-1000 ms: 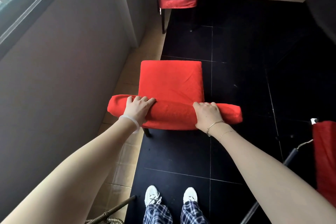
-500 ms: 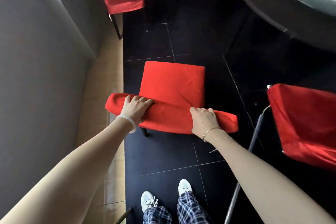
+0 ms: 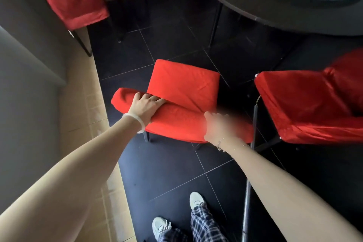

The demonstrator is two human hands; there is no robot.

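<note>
Both arms: stretched forward and down, nearly straight, white bangle on the left wrist
Left hand (image 3: 146, 107): grip wrapped over the top of the red chair back (image 3: 176, 118), near its left end
Right hand (image 3: 220, 127): on the right end, honestly too smeared to tell if it's clenched or loose
Chair back: level, nearer me than the seat (image 3: 182, 82), chair standing on the black floor (image 3: 167, 163)

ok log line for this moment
left hand grips red chair back | right hand on it, blurred, grip unclear | round table ahead
</note>
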